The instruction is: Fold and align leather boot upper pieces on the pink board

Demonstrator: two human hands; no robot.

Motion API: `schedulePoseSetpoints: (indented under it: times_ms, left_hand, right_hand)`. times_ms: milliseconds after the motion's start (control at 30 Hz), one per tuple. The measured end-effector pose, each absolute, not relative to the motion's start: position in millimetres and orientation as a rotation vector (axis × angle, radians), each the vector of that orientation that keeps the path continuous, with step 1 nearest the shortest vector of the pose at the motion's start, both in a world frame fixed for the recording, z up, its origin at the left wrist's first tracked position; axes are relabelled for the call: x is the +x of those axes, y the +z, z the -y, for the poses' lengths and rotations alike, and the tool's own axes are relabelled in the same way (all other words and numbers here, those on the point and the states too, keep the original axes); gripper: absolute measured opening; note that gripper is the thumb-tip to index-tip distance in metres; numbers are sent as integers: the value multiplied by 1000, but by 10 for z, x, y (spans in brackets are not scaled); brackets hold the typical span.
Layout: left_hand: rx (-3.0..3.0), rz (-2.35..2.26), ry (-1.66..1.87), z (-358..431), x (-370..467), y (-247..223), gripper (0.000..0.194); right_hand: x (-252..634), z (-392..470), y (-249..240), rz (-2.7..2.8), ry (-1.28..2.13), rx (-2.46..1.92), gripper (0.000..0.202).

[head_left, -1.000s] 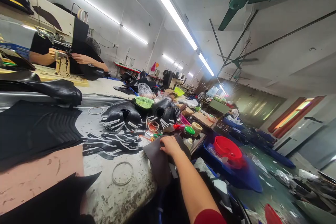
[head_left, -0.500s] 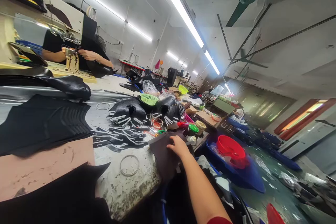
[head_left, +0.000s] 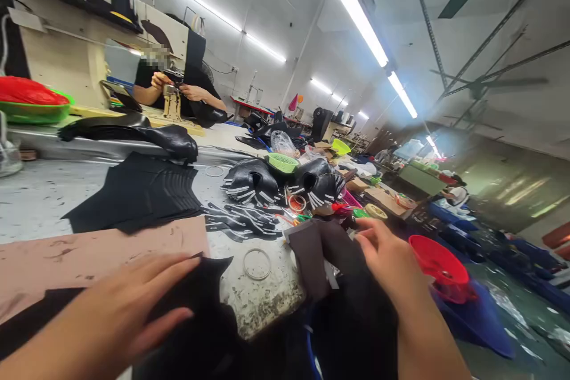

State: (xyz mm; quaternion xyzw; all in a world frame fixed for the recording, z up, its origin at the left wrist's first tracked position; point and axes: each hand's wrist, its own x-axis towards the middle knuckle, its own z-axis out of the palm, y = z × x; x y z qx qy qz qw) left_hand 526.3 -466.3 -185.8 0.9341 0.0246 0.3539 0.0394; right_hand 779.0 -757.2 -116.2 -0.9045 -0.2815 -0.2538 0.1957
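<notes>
My left hand (head_left: pixel 138 297) is at the lower left, its fingers stretched out and its thumb apart. It lies on or just over a black cut piece of material (head_left: pixel 196 303) that overlaps a pinkish board (head_left: pixel 164 240). On the right, my right hand (head_left: pixel 385 255) has thumb and fingers closed at the edge of a dark sheet of material (head_left: pixel 341 246), which hangs over the table's corner. A folded dark brown piece (head_left: pixel 307 252) is beside that sheet. A pale ring (head_left: pixel 257 264) lies on the worn tabletop between my hands.
Stacked black pieces (head_left: pixel 138 190) and white-marked strips (head_left: pixel 244 222) lie further back. Two black bundles (head_left: pixel 252 181) stand near a green basket (head_left: pixel 282 162). A red basin (head_left: pixel 439 264) is beyond my right hand. Across the table, a person (head_left: pixel 196 92) works at a sewing machine (head_left: pixel 171 101).
My left hand has come into view over the black piece. My right hand now grips the dark sheet, drawn out toward the right. The camera view has turned left.
</notes>
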Motion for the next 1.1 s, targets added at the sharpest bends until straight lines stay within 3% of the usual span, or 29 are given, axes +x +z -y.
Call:
schedulePoseSetpoints:
  times_ms: [100, 167, 200, 300, 367, 400, 500, 667, 900, 1100]
  left_hand:
    - [2954, 264, 1170, 5098, 5413, -1572, 85]
    - [2942, 403, 1227, 5304, 5474, -1483, 98]
    - [2929, 441, 1264, 5344, 5476, -1474, 93]
    - [2834, 370, 1358, 5240, 5363, -1518, 52]
    - [2781, 268, 1348, 5106, 5228, -1541, 38]
    - [2778, 229, 1334, 5057, 5162, -1541, 36]
    - [2844, 192, 1326, 5026, 5024, -1513, 57]
    - [2670, 159, 1381, 5052, 4896, -1385, 22]
    - [2234, -516, 929, 4861, 4610, -1025, 17]
    - [2245, -384, 776, 4989, 4461, -975, 18]
  right_hand:
    - [7350, 7065, -956, 1120, -493, -2168, 15]
    - [7131, 6711, -922, 1212, -350, -1994, 12]
    - [7055, 6559, -923, 1227, -282, -1925, 11]
    - [6943, 6229, -946, 1218, -39, -1776, 12]
    - [6912, 6084, -964, 1196, 127, -1704, 16]
    - [6891, 6020, -974, 1177, 194, -1663, 16]
    - [6773, 5838, -998, 1087, 329, -1497, 19]
    - [6564, 5637, -997, 1023, 446, -1337, 29]
    - [6633, 5796, -915, 1537, 735, -1350, 68]
    - [6389, 5833, -785, 2127, 437, -1563, 34]
